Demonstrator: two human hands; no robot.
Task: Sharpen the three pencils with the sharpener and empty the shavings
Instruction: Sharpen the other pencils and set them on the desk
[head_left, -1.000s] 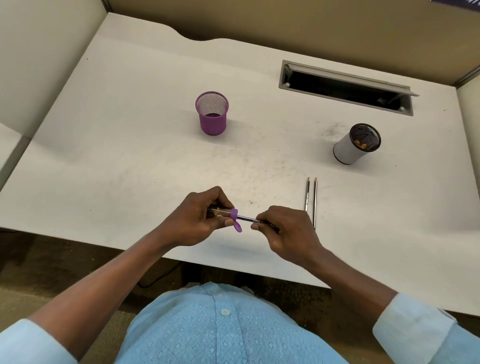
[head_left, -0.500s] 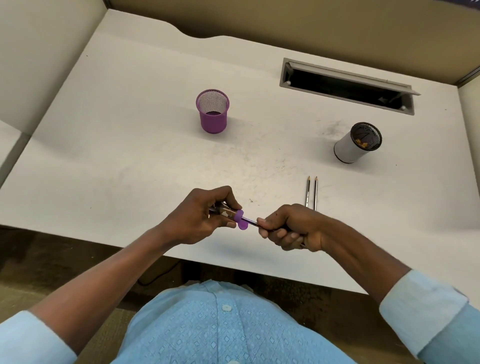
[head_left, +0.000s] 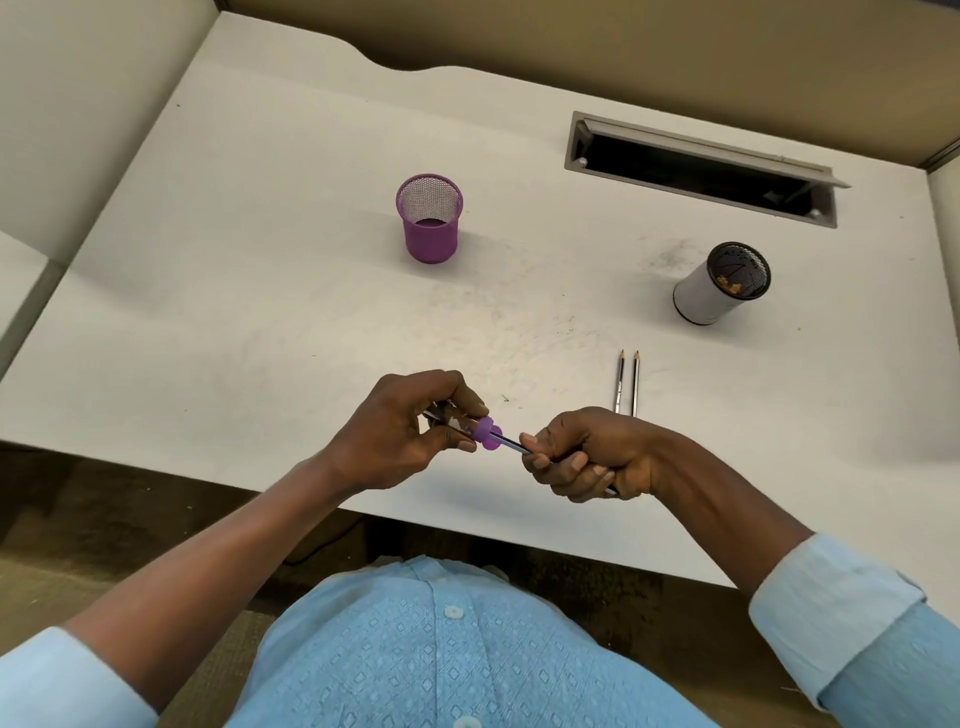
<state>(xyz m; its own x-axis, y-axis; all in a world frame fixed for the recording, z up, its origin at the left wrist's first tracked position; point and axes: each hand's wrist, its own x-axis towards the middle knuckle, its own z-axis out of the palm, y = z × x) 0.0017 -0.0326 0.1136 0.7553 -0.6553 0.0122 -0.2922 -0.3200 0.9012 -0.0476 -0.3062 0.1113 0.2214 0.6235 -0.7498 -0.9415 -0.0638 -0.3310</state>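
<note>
Above the desk's near edge, my left hand (head_left: 410, 426) grips a sharpener (head_left: 485, 432) with a clear body and purple cap. A dark pencil (head_left: 509, 445) is stuck into the cap, and my right hand (head_left: 587, 454) holds its shaft in a curled fist, palm turned up. Most of that pencil is hidden in the fist. Two more pencils (head_left: 627, 382) lie side by side on the desk just beyond my right hand, tips pointing away.
A purple mesh cup (head_left: 430, 221) stands mid-desk. At the right stands a white cup (head_left: 719, 285) with a dark inside holding a few shavings. A cable slot (head_left: 701, 169) is open at the back. Partition walls enclose the white desk (head_left: 260, 291).
My right hand has rolled over, from knuckles up to palm and fingers up, twisting the pencil in the sharpener. The left hand has held the sharpener almost still.
</note>
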